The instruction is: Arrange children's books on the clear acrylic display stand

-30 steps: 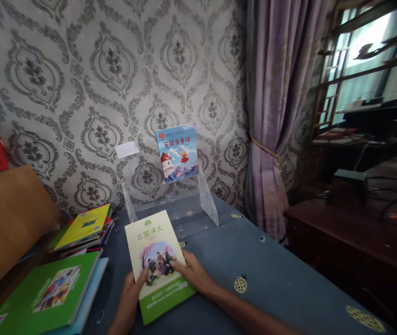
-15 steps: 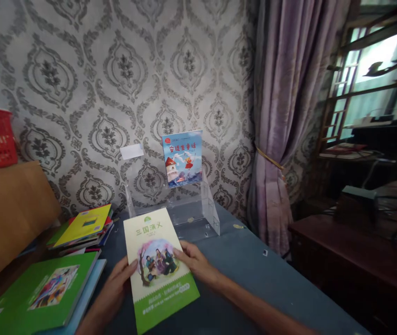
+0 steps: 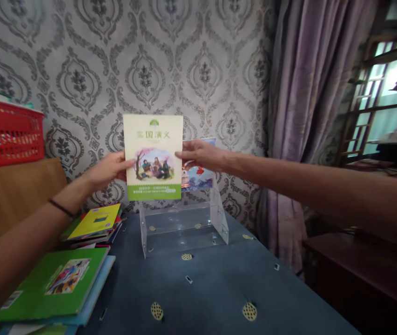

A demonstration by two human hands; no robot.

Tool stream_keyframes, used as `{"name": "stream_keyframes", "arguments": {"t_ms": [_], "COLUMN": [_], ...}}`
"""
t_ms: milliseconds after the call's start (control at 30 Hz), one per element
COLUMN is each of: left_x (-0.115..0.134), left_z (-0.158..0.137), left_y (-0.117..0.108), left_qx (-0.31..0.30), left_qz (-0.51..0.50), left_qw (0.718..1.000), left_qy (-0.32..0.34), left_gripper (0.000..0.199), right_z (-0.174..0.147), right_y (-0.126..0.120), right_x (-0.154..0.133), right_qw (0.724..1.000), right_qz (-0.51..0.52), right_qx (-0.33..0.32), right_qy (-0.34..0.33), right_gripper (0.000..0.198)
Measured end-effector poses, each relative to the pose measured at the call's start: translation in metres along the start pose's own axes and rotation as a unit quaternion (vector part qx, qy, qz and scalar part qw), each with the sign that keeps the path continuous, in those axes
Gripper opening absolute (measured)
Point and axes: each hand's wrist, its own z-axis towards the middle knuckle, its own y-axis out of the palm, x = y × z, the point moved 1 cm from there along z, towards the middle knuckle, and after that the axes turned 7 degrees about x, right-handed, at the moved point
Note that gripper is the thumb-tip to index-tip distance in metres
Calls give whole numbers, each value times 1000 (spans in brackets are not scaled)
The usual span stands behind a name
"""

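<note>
A cream and green book (image 3: 154, 163) is held upright between both hands, its illustrated cover toward me. My left hand (image 3: 112, 168) grips its left edge with the thumb on the cover. On the right edge, my right hand (image 3: 201, 156) pinches the book the same way. Below and behind it stands a clear acrylic display rack (image 3: 180, 218) on the dark blue tablecloth. A blue book (image 3: 200, 179) leans in the rack's upper right, partly hidden by my right hand and the held book.
At left lie a stack with a yellow book (image 3: 95, 221) on top and a nearer pile topped by a green book (image 3: 55, 279). A red basket (image 3: 10, 135) sits on a brown box (image 3: 16, 195). A purple curtain (image 3: 296, 139) hangs at right.
Both hands have raised the cream and green book from low over the table to above the rack. It went from tilted to upright and now partly covers the blue book.
</note>
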Motion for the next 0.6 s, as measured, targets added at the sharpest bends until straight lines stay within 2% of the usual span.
{"name": "stream_keyframes", "arguments": {"t_ms": [100, 200, 300, 367, 500, 600], "left_x": [15, 0, -40, -70, -127, -158], "left_z": [14, 3, -29, -55, -105, -135], "left_y": [-4, 5, 23, 37, 66, 87], "left_qx": [16, 24, 35, 35, 31, 15], "left_qz": [-1, -40, -93, -110, -94, -98], "left_qw": [999, 999, 993, 989, 989, 985], "left_qy": [37, 6, -59, -91, -113, -143], "left_gripper": [57, 48, 36, 36, 38, 38], "right_z": [12, 1, -32, -59, -113, -146], "right_y": [-3, 4, 18, 28, 48, 61], "right_x": [-20, -8, 28, 56, 112, 150], "right_qw": [999, 998, 996, 994, 995, 995], "right_qz": [18, 49, 86, 103, 84, 82], "right_qx": [24, 31, 28, 29, 10, 10], "right_qy": [-13, -3, 22, 30, 45, 61], "right_gripper": [13, 11, 13, 15, 29, 40]}}
